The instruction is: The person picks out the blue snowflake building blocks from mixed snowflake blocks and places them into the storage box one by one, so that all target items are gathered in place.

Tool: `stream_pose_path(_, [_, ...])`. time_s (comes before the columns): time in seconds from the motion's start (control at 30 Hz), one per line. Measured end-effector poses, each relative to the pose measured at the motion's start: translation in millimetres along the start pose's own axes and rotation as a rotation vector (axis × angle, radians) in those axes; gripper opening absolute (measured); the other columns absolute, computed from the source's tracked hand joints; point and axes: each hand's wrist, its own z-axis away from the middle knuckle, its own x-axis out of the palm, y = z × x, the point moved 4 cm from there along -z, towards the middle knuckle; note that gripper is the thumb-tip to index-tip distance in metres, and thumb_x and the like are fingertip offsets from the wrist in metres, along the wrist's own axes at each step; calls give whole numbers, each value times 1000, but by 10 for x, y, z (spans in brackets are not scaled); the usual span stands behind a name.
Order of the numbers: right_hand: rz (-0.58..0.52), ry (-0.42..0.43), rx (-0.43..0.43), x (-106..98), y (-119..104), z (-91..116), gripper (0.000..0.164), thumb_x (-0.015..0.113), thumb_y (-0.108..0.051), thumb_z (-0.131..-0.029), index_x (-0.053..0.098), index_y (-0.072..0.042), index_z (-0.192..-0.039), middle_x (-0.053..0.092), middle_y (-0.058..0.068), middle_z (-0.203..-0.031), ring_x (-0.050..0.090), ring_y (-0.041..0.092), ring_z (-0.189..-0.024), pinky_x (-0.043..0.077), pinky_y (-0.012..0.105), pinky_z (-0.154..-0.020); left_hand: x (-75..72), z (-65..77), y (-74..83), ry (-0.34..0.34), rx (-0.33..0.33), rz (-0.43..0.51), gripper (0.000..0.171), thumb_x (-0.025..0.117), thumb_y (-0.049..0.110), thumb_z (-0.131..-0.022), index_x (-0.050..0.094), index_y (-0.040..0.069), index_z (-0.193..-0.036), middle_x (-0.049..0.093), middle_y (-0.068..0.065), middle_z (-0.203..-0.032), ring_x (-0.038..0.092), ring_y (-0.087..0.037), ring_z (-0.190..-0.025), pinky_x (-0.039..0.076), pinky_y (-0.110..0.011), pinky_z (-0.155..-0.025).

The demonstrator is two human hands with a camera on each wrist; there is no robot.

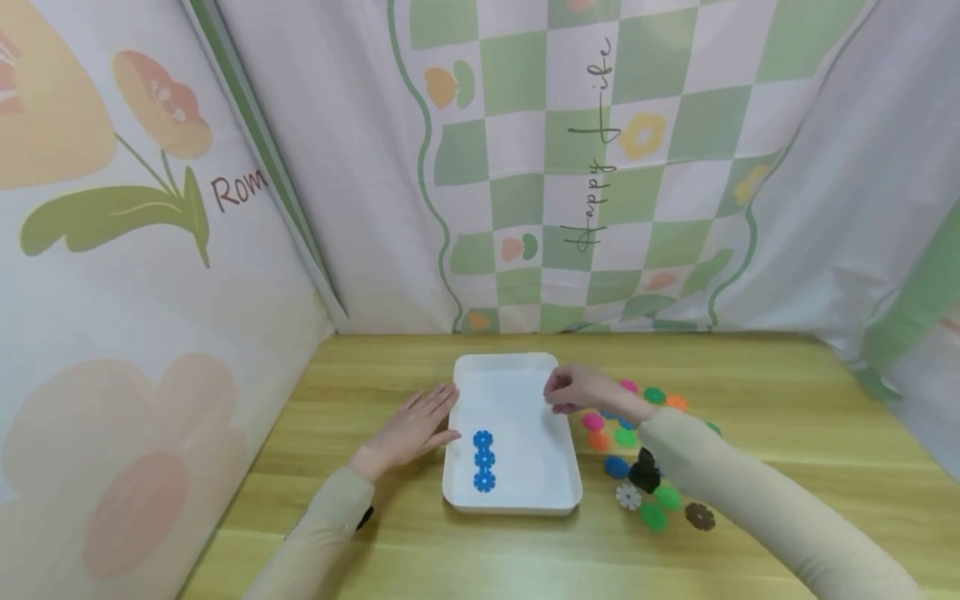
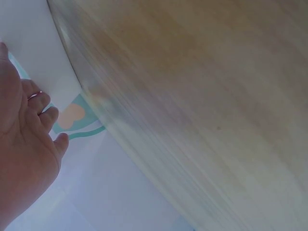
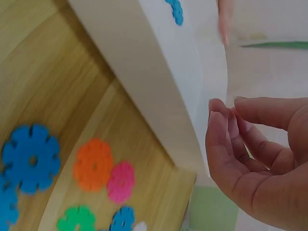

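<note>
A white tray (image 1: 517,392) lies on the table. Three blue snowflake discs (image 1: 484,459) stand in a column inside it, near its left wall. My left hand (image 1: 415,427) rests against the tray's left rim, fingers straight and thumb apart. In the left wrist view the left hand (image 2: 29,125) shows its palm side beside the tray's wall. Over the tray's right rim is my right hand (image 1: 573,389), fingers curled and thumb near the fingertips. The right wrist view shows no disc between the fingertips of the right hand (image 3: 260,154).
Loose discs of many colours lie right of the tray, partly under the right forearm: a grey one (image 1: 628,497), a brown one (image 1: 700,517), a green one (image 1: 653,516), an orange one (image 3: 94,165), a pink one (image 3: 121,182). A checked curtain (image 1: 517,150) hangs behind the table (image 1: 375,550).
</note>
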Motion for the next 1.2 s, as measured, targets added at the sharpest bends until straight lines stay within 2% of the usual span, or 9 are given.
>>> stream_pose_path(0.13, [8, 9, -29, -210, 115, 149, 17, 60, -5, -94, 61, 11, -100, 68, 16, -84, 65, 17, -72, 59, 34, -70, -6, -9, 6, 5, 4, -1, 72, 40, 51, -104, 23, 6, -157, 21, -11, -166, 23, -30, -154, 22, -52, -125])
stream_pose_path(0.3, [98, 61, -33, -373, 338, 248, 19, 62, -6, -92, 63, 12, -101, 67, 14, -78, 59, 15, -65, 53, 29, -62, -9, 0, 3, -10, -10, 10, 73, 39, 53, -104, 21, 7, -158, 19, -10, -166, 21, -28, -154, 21, -52, -126])
stream_pose_path(0.5, [161, 113, 20, -493, 599, 366, 19, 64, -5, -87, 65, 10, -98, 64, 8, -73, 55, 13, -64, 51, 29, -61, -5, 13, 3, -30, -19, 4, 75, 36, 56, -103, 19, 9, -158, 17, -8, -167, 19, -27, -155, 19, -51, -126])
stream_pose_path(0.63, [201, 141, 50, -570, 709, 448, 18, 67, -5, -86, 63, 9, -96, 65, 12, -79, 57, 16, -70, 53, 32, -64, 11, 3, -11, -27, -22, -3, 75, 35, 57, -103, 19, 10, -159, 17, -7, -167, 19, -26, -155, 19, -50, -127])
stream_pose_path(0.77, [240, 156, 78, -609, 836, 498, 16, 67, -2, -83, 63, 9, -95, 66, 15, -85, 58, 17, -73, 53, 31, -64, 17, 3, -13, -26, -27, -7, 75, 34, 58, -103, 18, 10, -159, 16, -6, -167, 19, -25, -155, 19, -50, -127])
stream_pose_path(0.93, [250, 144, 108, -614, 969, 507, 18, 69, -1, -79, 64, 7, -94, 66, 13, -85, 57, 18, -74, 52, 31, -65, 13, 7, -5, -27, -27, -7, 75, 34, 58, -103, 19, 11, -159, 17, -6, -167, 19, -25, -155, 19, -49, -127])
stream_pose_path(1.2, [309, 153, 121, -611, 990, 493, 27, 77, -6, -76, 65, 6, -97, 67, 14, -90, 61, 21, -81, 55, 34, -72, 3, 11, -6, -23, -27, 4, 74, 36, 56, -103, 20, 9, -159, 18, -7, -167, 19, -25, -155, 19, -49, -127])
